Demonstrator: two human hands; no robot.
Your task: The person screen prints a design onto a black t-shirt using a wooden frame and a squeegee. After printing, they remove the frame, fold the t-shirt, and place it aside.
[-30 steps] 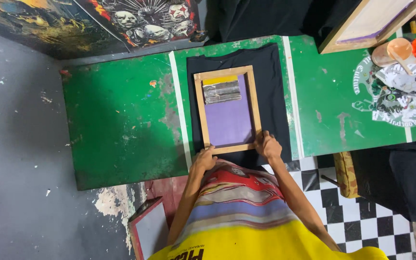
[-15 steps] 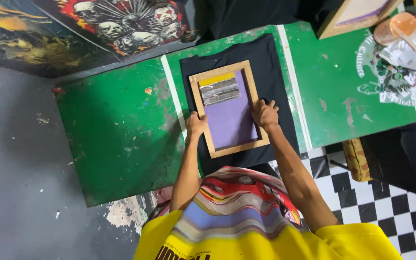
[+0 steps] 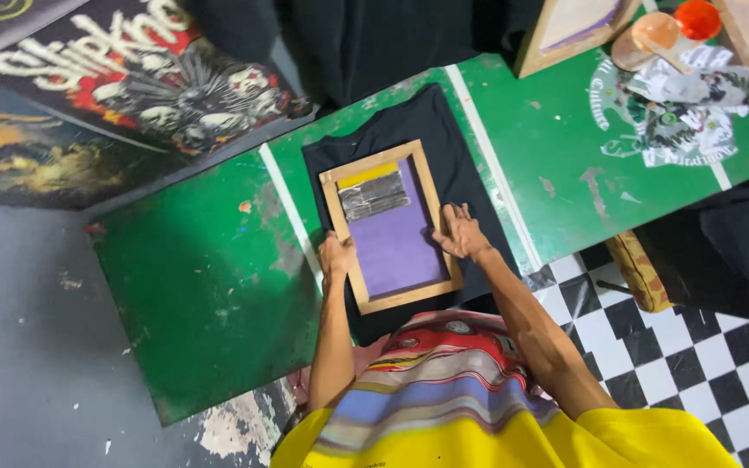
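A wooden printing frame [image 3: 390, 227] with a purple mesh lies on a black shirt [image 3: 452, 147] spread over a green table [image 3: 192, 286]. A yellow strip and a silvery patch sit at the frame's far end. My left hand [image 3: 336, 257] rests on the frame's left rail with fingers curled over it. My right hand [image 3: 459, 232] lies flat on the right rail, fingers spread toward the mesh.
A second wooden frame [image 3: 569, 30] leans at the table's far right, beside orange and red cups [image 3: 678, 22] and crumpled printed cloth [image 3: 678, 104]. Dark printed shirts [image 3: 132, 95] lie on the grey floor at left. Checkered floor [image 3: 678, 355] is at right.
Both hands slid from the frame's near edge up along its side rails. The view shifted, so the table now sits more tilted and lower in the picture.
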